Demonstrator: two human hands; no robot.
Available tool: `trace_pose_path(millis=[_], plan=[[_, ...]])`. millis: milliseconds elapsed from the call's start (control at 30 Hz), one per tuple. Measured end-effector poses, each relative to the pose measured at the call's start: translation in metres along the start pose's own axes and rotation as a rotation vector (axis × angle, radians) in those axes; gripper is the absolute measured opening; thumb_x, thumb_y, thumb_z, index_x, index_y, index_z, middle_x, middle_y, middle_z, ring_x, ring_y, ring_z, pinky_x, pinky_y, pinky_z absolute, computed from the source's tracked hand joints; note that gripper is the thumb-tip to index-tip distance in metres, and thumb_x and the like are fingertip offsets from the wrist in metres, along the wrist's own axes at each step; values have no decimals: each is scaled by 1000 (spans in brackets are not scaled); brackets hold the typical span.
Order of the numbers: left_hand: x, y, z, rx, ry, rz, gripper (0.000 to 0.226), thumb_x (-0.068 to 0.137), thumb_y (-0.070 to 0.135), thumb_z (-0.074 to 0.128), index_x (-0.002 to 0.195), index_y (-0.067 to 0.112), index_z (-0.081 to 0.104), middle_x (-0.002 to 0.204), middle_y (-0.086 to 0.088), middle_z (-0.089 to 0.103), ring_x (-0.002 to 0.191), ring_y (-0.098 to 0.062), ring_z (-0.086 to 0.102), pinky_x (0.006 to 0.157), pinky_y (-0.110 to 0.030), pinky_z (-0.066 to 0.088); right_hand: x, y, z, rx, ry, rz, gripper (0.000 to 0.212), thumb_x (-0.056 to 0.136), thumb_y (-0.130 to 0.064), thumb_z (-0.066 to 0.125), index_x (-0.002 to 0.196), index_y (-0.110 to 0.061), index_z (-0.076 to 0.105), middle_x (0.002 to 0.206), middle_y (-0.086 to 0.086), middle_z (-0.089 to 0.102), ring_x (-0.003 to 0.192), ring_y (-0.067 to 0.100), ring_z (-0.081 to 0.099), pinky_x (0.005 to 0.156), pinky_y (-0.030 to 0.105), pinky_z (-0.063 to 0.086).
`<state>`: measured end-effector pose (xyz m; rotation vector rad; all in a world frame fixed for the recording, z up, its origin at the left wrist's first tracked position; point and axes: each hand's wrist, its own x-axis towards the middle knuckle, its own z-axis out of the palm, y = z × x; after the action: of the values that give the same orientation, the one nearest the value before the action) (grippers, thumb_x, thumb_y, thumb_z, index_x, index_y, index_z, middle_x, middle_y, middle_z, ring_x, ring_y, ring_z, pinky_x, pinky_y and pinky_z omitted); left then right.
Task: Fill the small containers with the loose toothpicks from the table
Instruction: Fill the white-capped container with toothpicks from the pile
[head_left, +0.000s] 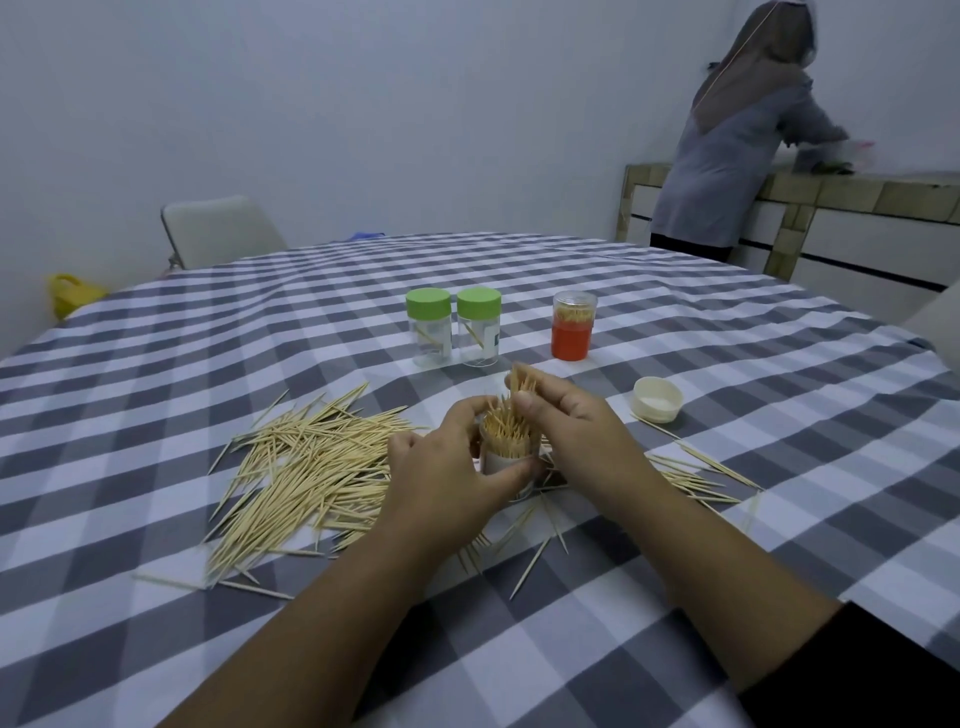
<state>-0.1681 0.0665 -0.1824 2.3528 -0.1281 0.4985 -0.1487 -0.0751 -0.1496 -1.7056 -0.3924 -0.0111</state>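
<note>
My left hand (447, 462) grips a small clear container (506, 457) that stands on the table, packed with upright toothpicks. My right hand (566, 415) pinches a bundle of toothpicks (521, 384) just above the container's mouth. A big heap of loose toothpicks (306, 467) lies to the left of the container. A thinner scatter of toothpicks (696, 475) lies to the right. A few more lie in front of the container, partly hidden by my wrists.
Two clear jars with green lids (427, 327) (478, 327) stand further back, nearly empty. An orange container (572, 326) with a clear cap holds toothpicks. A white lid (657, 399) lies upturned at the right. A person (737, 130) stands at a counter (831, 192) behind; a chair (218, 228) is far left.
</note>
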Motion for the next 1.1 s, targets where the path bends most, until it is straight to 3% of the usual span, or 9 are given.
trace_pose_path(millis=[133,200,300,433,700,800,900,1000,1100], plan=[[-3,2,-1,12,-4,23,68,65,73,52,127,47,39,99,23,65,112,-15,50,74,-19,11,-3,1,1,-48,-60,-123,48,100,-30,40,144,-42,25,139,-12,49,118,-2,48,92,14,47],[-4,7,-3,-4,-15,25,55,73,56,59,124,43,42,93,21,64,107,-9,50,80,-21,12,-5,1,5,-207,-98,-191,48,99,-36,41,142,-48,23,138,-12,50,121,-1,48,103,27,43],[-5,12,-6,-4,-35,42,39,78,36,64,110,43,44,81,23,59,87,8,48,87,-23,15,-3,9,10,-477,-39,-361,51,92,-45,47,141,-41,34,131,-11,57,121,2,50,105,44,36],[-4,12,-6,-9,-67,43,35,70,44,57,103,42,45,80,22,61,84,7,50,84,-24,15,0,13,9,-570,43,-484,55,84,-55,46,135,-34,49,120,-15,63,115,-3,50,100,33,28],[-3,11,-8,-14,-92,-4,26,58,44,55,81,38,46,76,19,60,80,9,51,101,-37,29,1,17,15,-691,201,-751,28,88,-24,60,114,-20,68,92,-9,72,85,1,57,79,31,38],[-4,12,-7,-61,-86,16,32,56,50,54,85,37,53,78,17,66,85,6,58,100,-40,35,-4,13,18,-557,272,-628,29,90,-19,59,116,-29,66,77,-5,70,73,8,55,67,28,43],[-6,15,-7,-50,-70,44,46,61,57,51,102,38,58,78,18,68,86,3,60,97,-35,29,-3,9,14,-299,196,-360,41,96,-21,52,119,-55,48,88,-4,70,79,13,64,69,32,53],[-6,17,-8,-41,-67,57,56,60,62,52,112,41,56,79,20,67,87,2,61,99,-36,29,0,10,8,-189,153,-211,32,97,-21,51,117,-44,58,103,-10,69,97,4,63,88,34,53],[-5,13,-8,-49,-87,34,46,59,62,49,101,43,55,78,20,67,85,2,61,101,-41,34,0,13,7,-216,73,-179,29,97,-29,50,122,-27,63,120,-8,65,114,3,56,102,36,45]])
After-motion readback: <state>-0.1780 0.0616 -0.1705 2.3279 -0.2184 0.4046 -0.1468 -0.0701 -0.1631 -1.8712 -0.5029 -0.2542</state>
